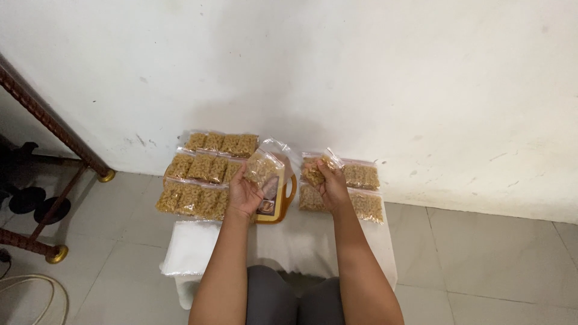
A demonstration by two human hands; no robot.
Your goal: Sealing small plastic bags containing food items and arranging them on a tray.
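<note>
My left hand [242, 194] holds up a small clear bag of yellow macaroni [263, 168], its open top sticking up. My right hand [333, 185] grips another macaroni bag [315, 169] just above the sealed bags at the right [365, 191]. Between the hands stands an orange tub [278, 207], partly hidden by the left hand and its bag. Rows of filled macaroni bags [201, 180] lie to the left, against the wall.
A stack of empty clear bags [189, 247] lies at the front left of the white cloth [301, 244] on the tiled floor. A dark wooden furniture frame with brass feet [57, 253] stands at the far left. My knees are at the bottom centre.
</note>
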